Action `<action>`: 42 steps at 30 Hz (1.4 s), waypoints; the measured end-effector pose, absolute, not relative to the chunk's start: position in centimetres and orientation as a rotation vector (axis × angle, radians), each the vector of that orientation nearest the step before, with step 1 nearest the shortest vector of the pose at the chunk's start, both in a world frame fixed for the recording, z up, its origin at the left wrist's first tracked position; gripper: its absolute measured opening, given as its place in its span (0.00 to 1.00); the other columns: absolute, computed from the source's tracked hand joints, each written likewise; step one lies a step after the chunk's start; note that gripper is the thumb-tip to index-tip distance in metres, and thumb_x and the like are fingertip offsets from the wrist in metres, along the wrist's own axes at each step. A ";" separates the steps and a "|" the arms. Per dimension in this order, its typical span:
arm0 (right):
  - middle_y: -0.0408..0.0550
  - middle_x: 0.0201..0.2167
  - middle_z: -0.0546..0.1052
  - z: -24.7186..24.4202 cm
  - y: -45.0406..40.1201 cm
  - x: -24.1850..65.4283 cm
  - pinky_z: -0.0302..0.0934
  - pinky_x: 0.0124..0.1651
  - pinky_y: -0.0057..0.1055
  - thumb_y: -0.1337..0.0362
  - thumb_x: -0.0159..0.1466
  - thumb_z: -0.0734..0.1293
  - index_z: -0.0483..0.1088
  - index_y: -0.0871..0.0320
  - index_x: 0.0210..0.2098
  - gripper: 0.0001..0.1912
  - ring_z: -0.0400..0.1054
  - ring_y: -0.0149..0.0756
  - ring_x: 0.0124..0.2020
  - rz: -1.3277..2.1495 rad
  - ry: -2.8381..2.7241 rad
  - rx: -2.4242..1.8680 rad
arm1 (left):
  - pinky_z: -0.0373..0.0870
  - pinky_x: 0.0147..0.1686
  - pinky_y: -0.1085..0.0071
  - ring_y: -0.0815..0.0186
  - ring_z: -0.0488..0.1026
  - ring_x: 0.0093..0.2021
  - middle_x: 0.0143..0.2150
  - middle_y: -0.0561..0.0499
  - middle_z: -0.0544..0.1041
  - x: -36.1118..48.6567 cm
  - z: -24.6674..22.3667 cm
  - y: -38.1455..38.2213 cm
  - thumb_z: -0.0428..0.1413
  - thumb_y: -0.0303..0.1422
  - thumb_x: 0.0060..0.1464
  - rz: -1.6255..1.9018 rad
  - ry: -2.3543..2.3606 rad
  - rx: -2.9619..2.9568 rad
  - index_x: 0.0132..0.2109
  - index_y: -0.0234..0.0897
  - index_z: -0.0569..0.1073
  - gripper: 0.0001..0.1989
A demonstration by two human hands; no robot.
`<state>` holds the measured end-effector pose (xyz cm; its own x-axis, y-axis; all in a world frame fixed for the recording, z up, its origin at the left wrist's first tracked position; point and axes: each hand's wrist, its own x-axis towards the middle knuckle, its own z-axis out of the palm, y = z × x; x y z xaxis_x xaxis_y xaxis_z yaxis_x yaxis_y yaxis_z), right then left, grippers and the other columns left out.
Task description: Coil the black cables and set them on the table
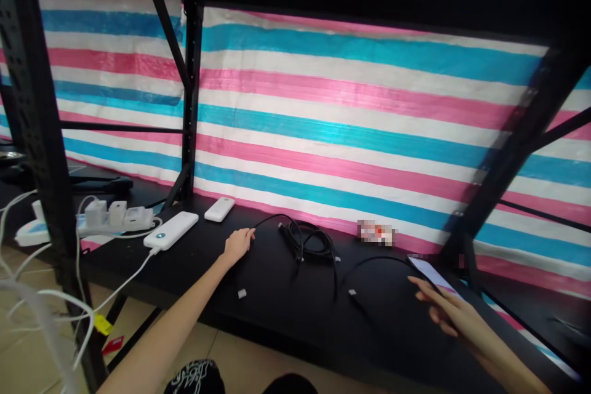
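Note:
My left hand (239, 245) rests on the black shelf, its fingers pinched around the end of a black cable (272, 217). From there the cable runs right into a loose coil (314, 239). My right hand (446, 309) is beside a phone (434, 274) with a lit screen, its fingers stretched out to the left. Part of the phone is hidden behind that hand. A thin black cable (378, 258) arcs toward the phone's upper end. Between my hands lies a cable plug (353, 293) with a pale tip, and a small white piece (242, 293) is nearer the front edge.
Left of my left hand are a white power bank (172, 231) with a white cable plugged in and a second white power bank (220, 209). A power strip (34, 233) bears several white chargers. Black posts (190, 104) frame the shelf before a striped sheet (346, 104).

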<state>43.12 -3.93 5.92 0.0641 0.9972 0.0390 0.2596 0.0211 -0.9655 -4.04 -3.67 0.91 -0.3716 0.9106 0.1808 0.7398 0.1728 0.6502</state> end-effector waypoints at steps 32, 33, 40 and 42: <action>0.31 0.09 0.61 16.5 -8.2 26.7 0.42 0.08 0.16 0.57 0.51 0.71 0.71 0.62 0.43 0.23 0.49 0.18 0.06 1.654 -2.398 -0.592 | 0.62 0.50 0.67 0.62 0.67 0.52 0.50 0.46 0.72 7.0 9.6 -8.6 0.56 0.37 0.49 1.816 0.930 1.631 0.54 0.40 0.64 0.24; 0.32 0.08 0.61 16.0 -7.1 26.5 0.42 0.08 0.16 0.57 0.50 0.71 0.72 0.63 0.41 0.22 0.49 0.18 0.06 1.669 -2.402 -0.568 | 0.66 0.44 0.69 0.63 0.72 0.44 0.41 0.48 0.76 6.8 10.1 -7.9 0.55 0.37 0.50 1.828 0.968 1.601 0.46 0.38 0.69 0.16; 0.33 0.13 0.63 11.8 -0.2 22.7 0.57 0.19 0.22 0.59 0.53 0.69 0.69 0.60 0.44 0.21 0.60 0.25 0.14 0.970 -1.824 -0.752 | 0.53 0.22 0.74 0.71 0.59 0.19 0.14 0.57 0.61 4.9 9.9 -5.2 0.53 0.35 0.45 1.827 1.581 1.662 0.16 0.37 0.61 0.15; 0.33 0.15 0.62 10.6 0.7 21.6 0.60 0.22 0.24 0.63 0.50 0.70 0.70 0.58 0.44 0.21 0.62 0.26 0.16 0.884 -1.770 -0.727 | 0.51 0.22 0.73 0.70 0.60 0.20 0.16 0.56 0.63 4.9 9.2 -5.5 0.52 0.36 0.46 1.700 1.770 1.783 0.17 0.38 0.62 0.14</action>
